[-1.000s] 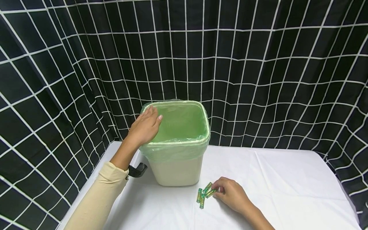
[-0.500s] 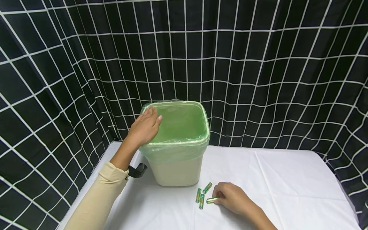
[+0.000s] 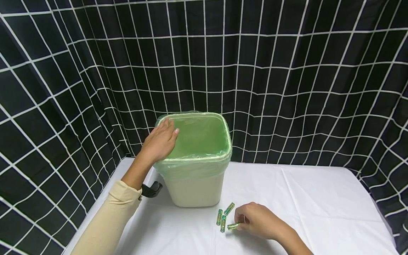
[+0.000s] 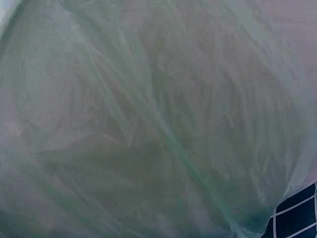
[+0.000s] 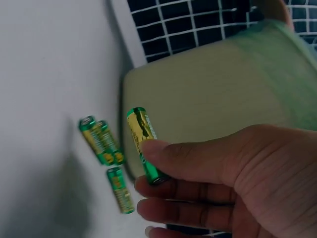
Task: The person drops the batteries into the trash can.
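Note:
My right hand (image 3: 259,220) pinches a green-and-gold battery (image 5: 140,125) between thumb and fingers, in front of the bin. Three more batteries of the same kind lie close together on the white cloth, just left of that hand: one battery (image 3: 229,209) slanted, a second battery (image 3: 219,217) and a third battery (image 3: 223,224) side by side. With fingers extended, my left hand (image 3: 160,141) rests on the left rim of a cream bin (image 3: 195,193). A thin green bag (image 3: 192,170) lines the bin and folds over its rim; it fills most of the left wrist view.
White cloth (image 3: 306,205) covers the table, which reaches to the right of the bin. Black curtains (image 3: 274,71) with a white grid stand behind and at both sides. A black strap (image 3: 152,189) sits at my left wrist, beside the bin.
The right hand has drawn one battery out of the group, toward me, and holds it slightly apart from the other three. My left hand has stayed on the bin rim.

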Demonstrator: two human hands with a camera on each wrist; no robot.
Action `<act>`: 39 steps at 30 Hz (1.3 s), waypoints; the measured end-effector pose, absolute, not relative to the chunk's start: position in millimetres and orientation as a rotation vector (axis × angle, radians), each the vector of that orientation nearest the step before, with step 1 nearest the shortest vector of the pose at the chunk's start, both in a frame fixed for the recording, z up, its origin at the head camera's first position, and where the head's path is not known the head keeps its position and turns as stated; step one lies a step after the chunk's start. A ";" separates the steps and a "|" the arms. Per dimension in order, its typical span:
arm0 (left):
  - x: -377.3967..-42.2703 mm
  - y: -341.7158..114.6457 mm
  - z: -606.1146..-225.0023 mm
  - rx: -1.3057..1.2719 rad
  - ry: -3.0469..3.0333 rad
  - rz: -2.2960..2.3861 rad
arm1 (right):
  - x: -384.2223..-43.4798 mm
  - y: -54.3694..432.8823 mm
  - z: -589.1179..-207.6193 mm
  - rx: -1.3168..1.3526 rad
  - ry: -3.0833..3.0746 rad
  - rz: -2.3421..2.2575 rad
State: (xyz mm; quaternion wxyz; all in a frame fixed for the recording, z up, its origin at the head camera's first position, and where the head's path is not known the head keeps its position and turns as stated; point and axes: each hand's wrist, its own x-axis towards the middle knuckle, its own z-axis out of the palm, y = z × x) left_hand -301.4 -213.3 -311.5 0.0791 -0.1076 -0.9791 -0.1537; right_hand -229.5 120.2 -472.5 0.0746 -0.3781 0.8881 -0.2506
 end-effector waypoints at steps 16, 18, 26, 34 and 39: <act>-300.5 -213.6 -311.5 -0.324 -2.926 -0.469 | -207.8 108.4 -417.0 -1.365 2.834 -0.767; -300.4 -213.7 -311.9 -0.322 -2.928 -0.473 | -204.7 106.3 -410.2 -1.394 2.850 -0.766; -301.8 -214.0 -313.1 -0.308 -2.933 -0.473 | -197.3 99.4 -384.7 -1.505 2.914 -0.768; -300.5 -213.2 -311.4 -0.314 -2.923 -0.467 | -195.8 96.8 -368.7 -1.606 2.923 -0.827; -301.7 -213.5 -311.6 -0.318 -2.923 -0.468 | -194.9 93.3 -354.2 -1.694 2.924 -0.847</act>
